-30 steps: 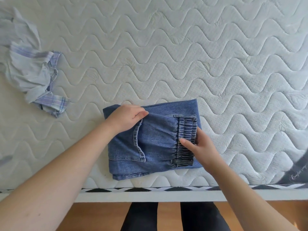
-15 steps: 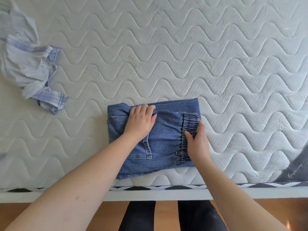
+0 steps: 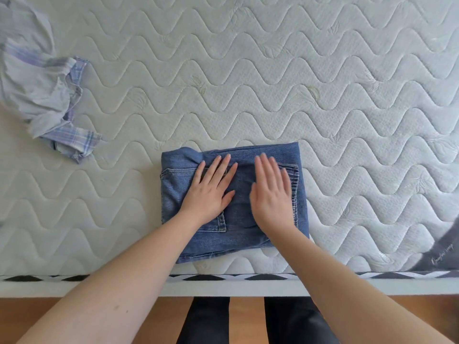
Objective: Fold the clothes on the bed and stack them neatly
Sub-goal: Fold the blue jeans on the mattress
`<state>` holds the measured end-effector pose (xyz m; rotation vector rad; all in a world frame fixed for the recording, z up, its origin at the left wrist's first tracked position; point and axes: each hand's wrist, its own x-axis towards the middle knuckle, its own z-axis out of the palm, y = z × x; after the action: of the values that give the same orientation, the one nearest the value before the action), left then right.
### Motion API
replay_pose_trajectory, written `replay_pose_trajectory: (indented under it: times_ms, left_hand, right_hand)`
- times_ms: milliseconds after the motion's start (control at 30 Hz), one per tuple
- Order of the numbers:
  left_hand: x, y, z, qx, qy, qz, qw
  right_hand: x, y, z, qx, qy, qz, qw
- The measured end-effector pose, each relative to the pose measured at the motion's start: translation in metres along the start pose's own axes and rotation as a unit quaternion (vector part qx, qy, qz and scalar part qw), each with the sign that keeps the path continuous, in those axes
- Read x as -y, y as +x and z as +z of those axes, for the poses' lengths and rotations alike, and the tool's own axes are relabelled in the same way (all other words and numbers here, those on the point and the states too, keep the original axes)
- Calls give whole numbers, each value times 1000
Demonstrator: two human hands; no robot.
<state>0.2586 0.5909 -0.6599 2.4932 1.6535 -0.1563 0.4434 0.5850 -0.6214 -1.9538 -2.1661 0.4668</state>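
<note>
1. Jeans (image 3: 250, 229) folded, near bed (image 3: 273, 83) edge.
2. L hand (image 3: 211, 192) & R hand (image 3: 270, 194) flat on top, fingers straight, holding nothing, prob. pressing fold flat.
3. Shirt (image 3: 42, 95) crumpled far left, not yet folded.

Quilted white mattress (image 3: 273, 70) with black-and-white edge trim (image 3: 213, 277); wooden floor (image 3: 246, 321) seen below; dark grey cloth with script (image 3: 444, 254) at right edge.

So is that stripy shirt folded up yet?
Not folded. The plaid shirt lies crumpled in a heap on the mattress, apart from the folded jeans.
</note>
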Motion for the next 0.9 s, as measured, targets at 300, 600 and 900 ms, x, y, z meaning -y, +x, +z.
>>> replay_pose_trajectory:
  times_ms: [300,600,900]
  left_hand:
    - [-2,-3,9,-23,-25,-17,999]
    - [-36,-111,17,28,-64,-115,991]
    - [-11,-118,-19,-57,-178,-188,964]
  right_hand:
    - [-34,-5,18,69,-68,-30,995]
    - [-54,-27,2,124,-18,70,990]
    - [-51,-21,-8,89,170,215,958]
